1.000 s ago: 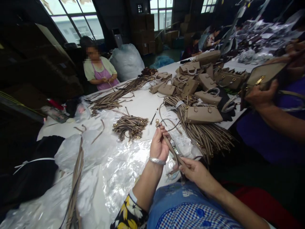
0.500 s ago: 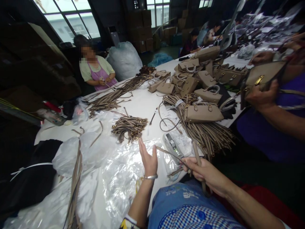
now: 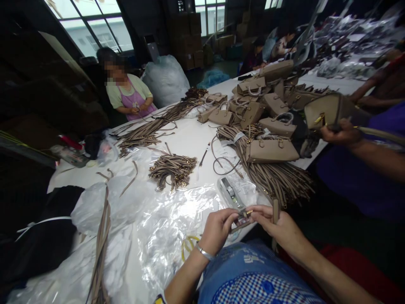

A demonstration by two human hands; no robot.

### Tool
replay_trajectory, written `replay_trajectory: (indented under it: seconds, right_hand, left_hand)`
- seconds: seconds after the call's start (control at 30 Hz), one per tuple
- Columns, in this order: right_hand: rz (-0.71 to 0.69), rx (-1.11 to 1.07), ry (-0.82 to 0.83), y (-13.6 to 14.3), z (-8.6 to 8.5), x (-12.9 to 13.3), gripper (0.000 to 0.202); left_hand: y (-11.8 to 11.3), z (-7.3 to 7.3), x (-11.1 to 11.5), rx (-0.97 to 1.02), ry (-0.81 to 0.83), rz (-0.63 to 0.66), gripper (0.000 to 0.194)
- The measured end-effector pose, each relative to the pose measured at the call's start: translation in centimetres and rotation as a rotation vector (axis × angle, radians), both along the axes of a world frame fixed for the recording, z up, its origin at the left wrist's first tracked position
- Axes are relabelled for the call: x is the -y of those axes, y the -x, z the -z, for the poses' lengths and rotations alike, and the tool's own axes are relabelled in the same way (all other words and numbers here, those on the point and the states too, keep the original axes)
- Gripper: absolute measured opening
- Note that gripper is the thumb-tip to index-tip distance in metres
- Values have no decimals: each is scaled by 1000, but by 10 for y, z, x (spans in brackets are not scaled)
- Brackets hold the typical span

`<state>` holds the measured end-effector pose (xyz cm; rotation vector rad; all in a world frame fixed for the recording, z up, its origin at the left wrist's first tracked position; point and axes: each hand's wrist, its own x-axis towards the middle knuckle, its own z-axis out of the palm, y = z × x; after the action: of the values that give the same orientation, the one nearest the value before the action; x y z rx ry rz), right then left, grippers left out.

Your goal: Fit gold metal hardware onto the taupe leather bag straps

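Two hands (image 3: 218, 230) (image 3: 280, 226), one strap (image 3: 274, 211), three strap bundles (image 3: 172, 169).

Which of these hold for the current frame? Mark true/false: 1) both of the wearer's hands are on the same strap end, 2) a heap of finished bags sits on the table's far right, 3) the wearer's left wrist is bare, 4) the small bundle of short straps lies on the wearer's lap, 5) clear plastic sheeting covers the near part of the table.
1) True. The left hand and right hand pinch one tan strap at its metal fitting.
2) True. The bags are piled there.
3) False. A silver bracelet circles it.
4) False. The short-strap bundle lies on the white table, apart from both hands.
5) True. The plastic sheeting is spread there.
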<state>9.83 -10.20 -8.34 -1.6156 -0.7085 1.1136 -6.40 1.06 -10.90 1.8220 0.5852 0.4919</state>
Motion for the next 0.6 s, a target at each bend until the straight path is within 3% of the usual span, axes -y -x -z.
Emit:
replay_trajectory:
  seconds: [0.1, 0.2, 0.37, 0.6]
  right_hand:
    - [5, 40, 40, 1, 2, -4, 42]
    - [-34, -102, 70, 3, 1, -4, 46]
    - [-79, -272, 51, 5, 1, 6, 61]
    - [-193, -346, 54, 8, 0, 13, 50]
  left_hand:
    - [-5, -4, 9, 41, 194, 11, 27]
    - [-9, -5, 14, 117, 339, -16, 31]
    - [-7, -2, 9, 140, 498, -80, 36]
    - [-6, -10, 8, 186, 640, -54, 44]
